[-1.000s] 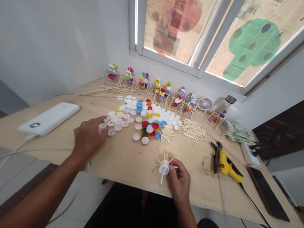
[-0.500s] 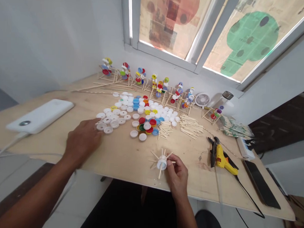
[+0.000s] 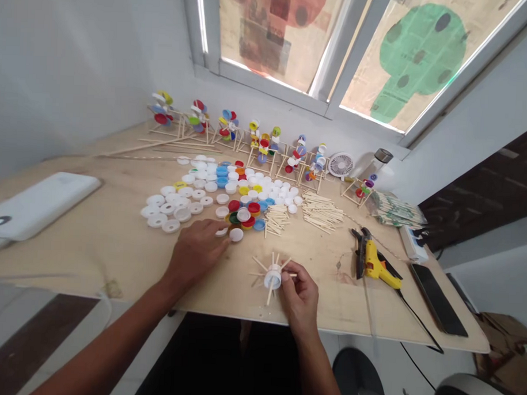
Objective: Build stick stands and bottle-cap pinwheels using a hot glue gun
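My right hand pinches a white bottle-cap hub low over the table's front part. Short wooden sticks stick out all round it like spokes. To the left, my left hand reaches palm down, fingers stretched to the near edge of the loose bottle caps. Its fingertips are at a white cap and another partly covered one; whether they grip either is unclear. Red, green and blue caps lie just beyond. Small cut sticks are heaped beside them.
Several cap-and-stick wheels on stands line the back wall. A second stick pile, a yellow glue gun and a phone lie rightward. Near a bottle is a small fan. A white power bank lies left.
My left hand has moved right, from the white caps at the pile's left edge to those near the coloured caps. My right hand keeps hold of the spoked hub. The view has shifted slightly.
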`<state>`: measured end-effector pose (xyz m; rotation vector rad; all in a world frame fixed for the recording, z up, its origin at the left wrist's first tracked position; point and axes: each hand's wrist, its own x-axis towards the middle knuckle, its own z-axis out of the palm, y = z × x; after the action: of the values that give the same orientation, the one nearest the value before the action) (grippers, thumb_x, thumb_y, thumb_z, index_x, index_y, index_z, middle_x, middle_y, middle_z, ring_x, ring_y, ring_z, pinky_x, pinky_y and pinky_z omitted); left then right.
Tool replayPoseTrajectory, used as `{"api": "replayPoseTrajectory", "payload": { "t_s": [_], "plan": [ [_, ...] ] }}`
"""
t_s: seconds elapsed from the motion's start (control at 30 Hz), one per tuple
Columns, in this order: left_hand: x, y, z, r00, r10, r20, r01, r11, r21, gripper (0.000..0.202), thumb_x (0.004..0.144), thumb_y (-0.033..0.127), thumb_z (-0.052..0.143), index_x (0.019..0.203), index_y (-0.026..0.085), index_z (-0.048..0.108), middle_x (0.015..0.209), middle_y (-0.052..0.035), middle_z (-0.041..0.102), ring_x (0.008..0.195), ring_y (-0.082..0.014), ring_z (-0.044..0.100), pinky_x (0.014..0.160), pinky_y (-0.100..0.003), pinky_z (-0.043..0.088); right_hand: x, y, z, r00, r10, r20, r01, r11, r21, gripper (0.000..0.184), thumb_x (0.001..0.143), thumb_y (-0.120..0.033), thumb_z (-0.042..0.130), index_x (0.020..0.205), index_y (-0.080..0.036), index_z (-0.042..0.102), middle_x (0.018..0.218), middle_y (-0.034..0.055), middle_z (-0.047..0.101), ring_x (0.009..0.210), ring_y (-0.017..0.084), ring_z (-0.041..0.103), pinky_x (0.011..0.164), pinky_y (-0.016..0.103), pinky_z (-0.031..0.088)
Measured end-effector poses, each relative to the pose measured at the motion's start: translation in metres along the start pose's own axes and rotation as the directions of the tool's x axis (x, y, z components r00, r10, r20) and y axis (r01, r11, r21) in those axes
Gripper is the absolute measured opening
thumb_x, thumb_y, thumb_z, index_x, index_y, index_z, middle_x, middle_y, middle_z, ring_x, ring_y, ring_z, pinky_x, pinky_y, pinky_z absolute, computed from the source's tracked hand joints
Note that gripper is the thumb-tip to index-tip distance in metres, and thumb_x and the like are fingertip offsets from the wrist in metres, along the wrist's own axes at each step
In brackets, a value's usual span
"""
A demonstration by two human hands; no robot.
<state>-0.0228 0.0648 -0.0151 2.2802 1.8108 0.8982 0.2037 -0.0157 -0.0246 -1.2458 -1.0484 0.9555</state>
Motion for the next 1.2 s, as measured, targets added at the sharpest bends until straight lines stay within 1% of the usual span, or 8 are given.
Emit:
{"api": "replayPoseTrajectory", "payload": {
  "t_s": [0.27, 0.33, 0.53, 0.7, 0.87, 0.93, 1.03, 1.2],
  "plan": [
    [0.006, 0.024, 0.010, 0.992, 0.115, 0.047, -0.124, 0.959, 0.256, 0.033, 0.087, 0.030, 0.047, 0.107, 0.016, 0.069, 0.102, -0.0174, 0.069, 0.100, -0.0349, 0.061, 0.083, -0.049, 0.045, 0.000, 0.001, 0.000, 1.000, 0.008, -0.014, -0.008, 0.999, 0.034, 0.023, 0.082, -0.039, 0.070, 0.093, -0.019, 0.075, 0.087, 0.0045, 0.074, 0.074, 0.017, 0.065, 0.070, 0.028, 0.052],
    [0.005, 0.026, 0.011, 0.990, 0.126, 0.056, -0.136, 0.956, 0.260, 0.031, 0.087, 0.029, 0.047, 0.104, 0.016, 0.070, 0.101, -0.0170, 0.069, 0.099, -0.0347, 0.061, 0.083, -0.049, 0.045, 0.000, 0.002, 0.000, 1.000, 0.010, -0.011, -0.009, 0.999, 0.033, 0.023, 0.082, -0.039, 0.070, 0.093, -0.019, 0.075, 0.086, 0.0042, 0.074, 0.074, 0.017, 0.065, 0.070, 0.028, 0.052],
    [0.002, 0.025, 0.011, 0.988, 0.143, 0.057, -0.150, 0.976, 0.156, 0.030, 0.086, 0.031, 0.048, 0.103, 0.021, 0.070, 0.102, -0.0125, 0.072, 0.098, -0.0323, 0.063, 0.083, -0.048, 0.047, 0.000, 0.003, -0.001, 1.000, 0.023, 0.013, -0.024, 0.999, 0.047, 0.022, 0.083, -0.037, 0.069, 0.095, -0.019, 0.074, 0.087, 0.0036, 0.073, 0.075, 0.016, 0.063, 0.072, 0.027, 0.050],
    [-0.003, 0.027, 0.007, 0.991, 0.129, -0.028, -0.129, 0.992, -0.001, 0.034, 0.088, 0.038, 0.045, 0.107, 0.021, 0.067, 0.107, -0.0116, 0.073, 0.102, -0.0305, 0.065, 0.086, -0.046, 0.048, -0.001, 0.003, 0.001, 1.000, 0.017, 0.004, -0.018, 0.996, 0.087, 0.021, 0.082, -0.036, 0.069, 0.095, -0.019, 0.074, 0.085, 0.0030, 0.072, 0.072, 0.015, 0.061, 0.070, 0.026, 0.048],
    [-0.024, 0.025, 0.012, 0.997, 0.005, -0.072, -0.022, 0.969, -0.246, 0.038, 0.085, 0.051, 0.051, 0.108, 0.024, 0.065, 0.098, -0.0064, 0.074, 0.084, -0.0235, 0.070, 0.081, -0.038, 0.054, 0.000, 0.004, 0.003, 1.000, 0.016, -0.003, -0.016, 0.994, 0.111, 0.018, 0.082, -0.034, 0.069, 0.093, -0.020, 0.073, 0.083, 0.0018, 0.070, 0.069, 0.014, 0.058, 0.067, 0.025, 0.047],
    [-0.031, 0.023, 0.017, 0.999, -0.029, -0.041, 0.015, 0.955, -0.297, 0.038, 0.083, 0.054, 0.054, 0.105, 0.025, 0.067, 0.095, -0.0053, 0.075, 0.080, -0.0224, 0.071, 0.075, -0.035, 0.056, 0.001, 0.005, 0.003, 1.000, 0.008, 0.008, -0.008, 0.994, 0.107, 0.018, 0.083, -0.034, 0.068, 0.093, -0.020, 0.073, 0.083, 0.0020, 0.070, 0.069, 0.014, 0.058, 0.067, 0.025, 0.047],
    [-0.038, 0.021, 0.025, 1.000, -0.004, -0.025, -0.004, 0.952, -0.305, 0.037, 0.082, 0.055, 0.056, 0.100, 0.025, 0.068, 0.094, -0.0052, 0.076, 0.083, -0.0235, 0.072, 0.076, -0.035, 0.056, 0.001, 0.007, 0.002, 1.000, 0.002, 0.026, -0.005, 0.995, 0.096, 0.019, 0.084, -0.034, 0.067, 0.094, -0.020, 0.073, 0.085, 0.0023, 0.071, 0.070, 0.014, 0.058, 0.068, 0.025, 0.047],
    [-0.040, 0.020, 0.028, 0.992, 0.116, -0.049, -0.124, 0.974, -0.189, 0.034, 0.084, 0.049, 0.052, 0.099, 0.025, 0.070, 0.095, -0.0053, 0.077, 0.091, -0.0256, 0.072, 0.085, -0.040, 0.053, -0.001, 0.009, 0.002, 1.000, 0.001, 0.001, -0.001, 0.997, 0.081, 0.021, 0.084, -0.036, 0.068, 0.094, -0.019, 0.074, 0.084, 0.0028, 0.071, 0.071, 0.015, 0.059, 0.069, 0.025, 0.048]
  ]
}}
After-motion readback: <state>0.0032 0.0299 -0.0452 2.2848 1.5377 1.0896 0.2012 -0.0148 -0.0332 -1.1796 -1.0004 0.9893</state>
